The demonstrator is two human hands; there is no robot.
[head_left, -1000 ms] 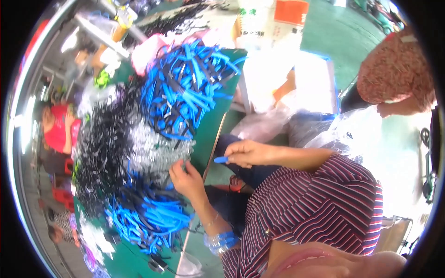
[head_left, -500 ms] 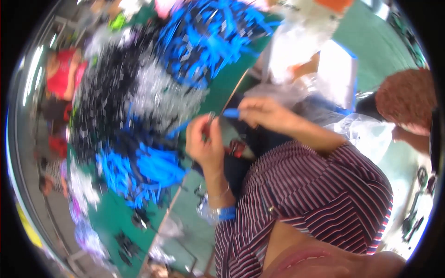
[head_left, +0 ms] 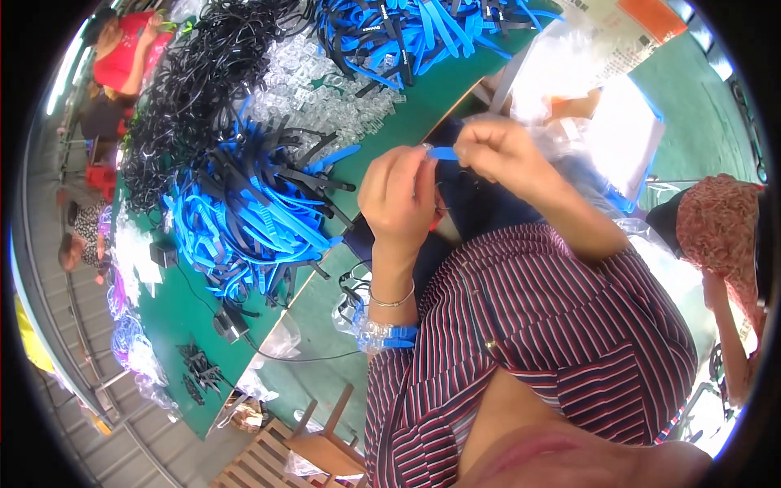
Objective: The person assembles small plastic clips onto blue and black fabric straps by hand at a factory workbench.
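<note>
In front of my chest, my right hand is closed in a pinch on a short blue strap. The strap's other end meets the fingertips of my left hand, which pinch a tiny clear piece, seemingly a plastic buckle. My fingers hide most of that piece. Left of my hands, a heap of blue and black straps lies on the green table. Behind it spreads a pile of clear plastic buckles, with another heap of blue and black straps farther back.
Tangled black cords cover the table's far left. A black adapter with a cable and small black parts lie near the front edge. To the right stand a white box and a co-worker. A wooden stool is below.
My hands have come closer together, and the gap between the strap's end and my left fingertips has closed. The whole view has shifted, and the blur has cleared.
</note>
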